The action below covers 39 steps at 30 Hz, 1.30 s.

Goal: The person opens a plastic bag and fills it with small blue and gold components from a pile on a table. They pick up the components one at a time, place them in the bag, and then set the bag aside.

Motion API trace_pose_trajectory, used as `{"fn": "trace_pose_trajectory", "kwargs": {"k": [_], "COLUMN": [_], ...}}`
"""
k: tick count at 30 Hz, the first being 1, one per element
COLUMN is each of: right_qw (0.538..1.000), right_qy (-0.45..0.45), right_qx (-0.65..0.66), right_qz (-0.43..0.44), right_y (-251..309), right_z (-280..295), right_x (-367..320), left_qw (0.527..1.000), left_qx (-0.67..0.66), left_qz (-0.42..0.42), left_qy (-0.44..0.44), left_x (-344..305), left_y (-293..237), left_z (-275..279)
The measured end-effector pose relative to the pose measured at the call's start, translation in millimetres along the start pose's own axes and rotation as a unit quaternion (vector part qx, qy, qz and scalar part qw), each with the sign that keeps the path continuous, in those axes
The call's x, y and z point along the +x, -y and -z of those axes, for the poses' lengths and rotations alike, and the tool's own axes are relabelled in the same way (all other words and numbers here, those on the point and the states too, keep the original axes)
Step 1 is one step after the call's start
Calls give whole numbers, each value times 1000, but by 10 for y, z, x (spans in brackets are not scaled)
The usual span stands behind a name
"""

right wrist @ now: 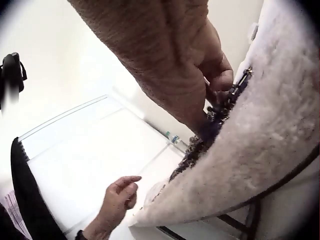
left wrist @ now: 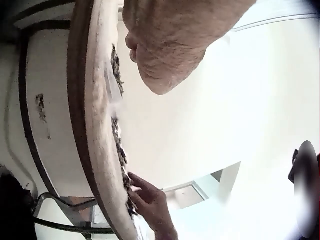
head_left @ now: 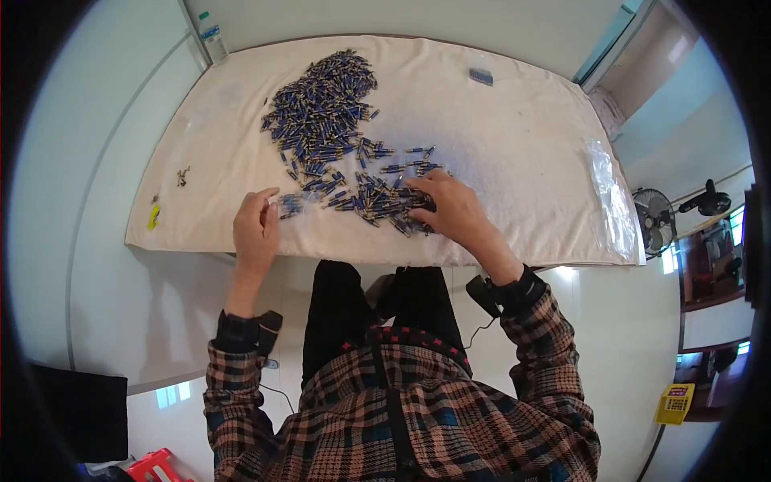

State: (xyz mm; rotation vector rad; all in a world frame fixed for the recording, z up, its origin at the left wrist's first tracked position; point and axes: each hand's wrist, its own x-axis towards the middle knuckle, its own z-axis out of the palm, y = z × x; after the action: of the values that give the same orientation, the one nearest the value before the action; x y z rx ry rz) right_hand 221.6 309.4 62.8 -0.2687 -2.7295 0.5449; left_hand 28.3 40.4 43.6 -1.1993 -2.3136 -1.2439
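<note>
Many small blue pieces with brass-coloured ends form a large pile (head_left: 321, 104) on the cream cloth, with a smaller cluster (head_left: 377, 197) nearer the person. Over that cluster's right side, the right hand (head_left: 454, 210) spreads its thumb and fingers, the tips touching the pieces; the right wrist view shows this hand (right wrist: 175, 60) bent down to them. At the cluster's left lies a clear plastic bag (head_left: 291, 206) with some blue pieces. Just left of the bag, the left hand (head_left: 257, 233) hovers with loosely bent fingers and nothing visible in them.
The cloth-covered table (head_left: 546, 161) carries a bottle (head_left: 213, 40) at the far left corner, a small grey block (head_left: 481, 76) at the back and clear plastic (head_left: 612, 201) along the right edge. A yellow item (head_left: 153, 215) and small brass bits (head_left: 183, 177) lie at the left.
</note>
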Motion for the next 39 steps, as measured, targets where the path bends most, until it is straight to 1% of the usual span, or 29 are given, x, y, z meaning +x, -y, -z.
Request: {"fn": "trace_pose_trajectory", "kwargs": {"k": [1,2,4,5,7,8,10,11,13,14,15,17,18,20,23,24,27,28,30,32,35,39], "right_qw": [1000,1000,999,999,997,995,991,982,950,949,930,877,875,876,870,863,851,847,842,856,868,885], "right_qy": [12,7,-17,-29,-49,-65,-83,-98,-127,-130,-112,-72,-74,-76,-86,-92,-95,-91,-89,-88,-83,-79], "right_qx": [9,12,21,24,50,75,100,157,268,268,317,411,413,428,452,468,492,499,508,484,465,437], "right_qz": [13,11,20,26,19,9,-2,-34,-101,-103,-150,-239,-240,-208,-181,-168,-158,-158,-160,-160,-156,-139], "right_y": [-19,-33,-66,-83,-132,-150,-192,-213,-249,-266,-257,-241,-265,-317,-363,-361,-379,-378,-372,-364,-346,-342], "right_z": [-15,-37,-85,-102,-148,-167,-213,-241,-260,-247,-211,-159,-183,-255,-308,-315,-323,-319,-310,-291,-256,-294], "right_x": [18,21,45,64,68,59,27,7,-25,-36,-38,-35,-38,-38,-56,-58,-57,-58,-69,-80,-81,-86], "left_qw": [1000,1000,997,997,997,997,994,992,990,989,987,986,985,983,964,964,919,919,918,918,883,871], "left_qx": [3,-7,-29,-27,-53,-52,-66,-73,-80,-86,-92,-106,-119,-131,-191,-191,-294,-293,-311,-320,-372,-368], "left_qz": [-4,-26,-68,-71,-11,-13,-14,-15,-23,-28,-34,-31,-24,-18,89,88,163,163,135,120,163,190], "left_qy": [3,-2,-15,-16,54,54,88,106,112,118,124,126,125,126,163,164,204,205,204,203,235,265], "left_x": [-27,-58,-120,-156,-222,-229,-238,-227,-190,-169,-141,-49,5,106,246,281,349,364,396,398,453,508], "left_y": [-95,-198,-400,-502,-676,-726,-814,-846,-874,-876,-880,-875,-870,-890,-977,-1011,-1086,-1067,-1022,-976,-1099,-1111], "left_z": [-13,-36,-83,-89,-113,-143,-209,-243,-343,-409,-479,-643,-727,-877,-1101,-1162,-1291,-1326,-1386,-1424,-1311,-1223]}}
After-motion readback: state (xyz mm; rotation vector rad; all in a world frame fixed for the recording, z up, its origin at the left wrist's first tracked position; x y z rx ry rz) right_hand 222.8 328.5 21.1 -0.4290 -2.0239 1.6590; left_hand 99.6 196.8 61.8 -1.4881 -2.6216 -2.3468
